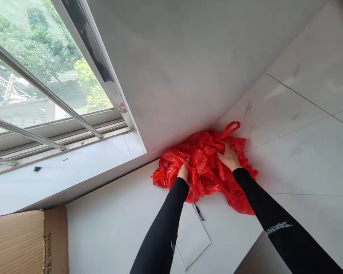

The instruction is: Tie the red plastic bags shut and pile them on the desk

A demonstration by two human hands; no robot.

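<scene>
A crumpled heap of thin red plastic bags point(201, 160) lies on the white surface, pushed up against the wall in the corner. My left hand point(183, 171) is closed on the left part of the heap, the thumb over a fold and the other fingers buried in the plastic. On the right side, my right hand point(229, 156) grips the bunched plastic just below a loop handle point(231, 129) that sticks up. Its fingertips are hidden among the folds. What lies under or inside the plastic cannot be seen.
A white sheet or pad point(193, 239) and a black pen point(199, 212) lie in front of the heap. A cardboard box point(17, 243) stands at lower left. Above it are a window sill point(103, 156) and metal bars point(45, 89). Tiled wall point(303, 152) bounds the right.
</scene>
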